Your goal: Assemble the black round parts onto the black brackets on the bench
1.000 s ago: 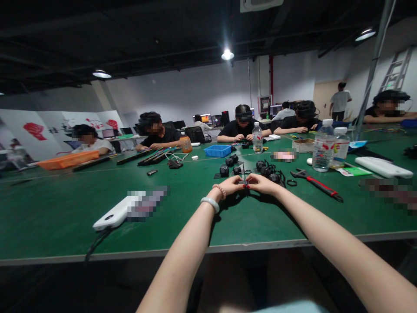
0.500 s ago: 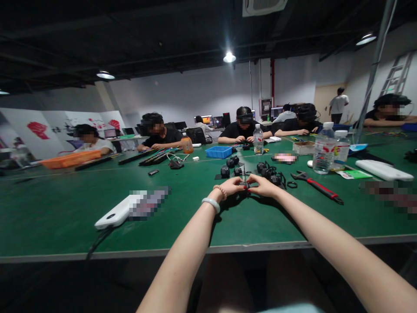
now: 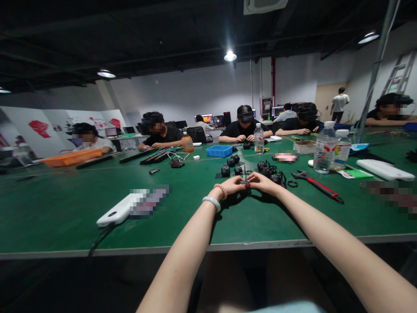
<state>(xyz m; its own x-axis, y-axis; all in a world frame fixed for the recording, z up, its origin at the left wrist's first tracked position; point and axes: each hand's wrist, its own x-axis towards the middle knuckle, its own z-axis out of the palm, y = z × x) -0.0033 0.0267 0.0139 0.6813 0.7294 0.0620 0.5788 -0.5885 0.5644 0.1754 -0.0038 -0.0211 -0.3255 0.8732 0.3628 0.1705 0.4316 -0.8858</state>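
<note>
Above the green table, my left hand (image 3: 233,185) and my right hand (image 3: 262,182) meet at the fingertips. Both pinch a small dark part with a thin grey upright strip (image 3: 245,170); the fingers hide much of it, and its kind cannot be made out. Just beyond my left hand sit several chunky black parts (image 3: 225,171) with thin prongs. A cluster of similar black parts (image 3: 276,177) lies behind my right hand. To its right is a black ring (image 3: 292,184), then an adjustable wrench (image 3: 317,186) with a red and black handle.
On the left lies a white power bank (image 3: 122,209) with a dark cord. Farther back are a blue tray (image 3: 219,151), an orange tray (image 3: 73,157) and an orange bottle (image 3: 187,143). Clear bottles (image 3: 324,150) stand at right near a white device (image 3: 384,169). Several people sit across the table.
The held part has turned slightly between my fingertips, and its grey strip stands out more clearly. Both hands stay in nearly the same place. The whole view has shifted a little.
</note>
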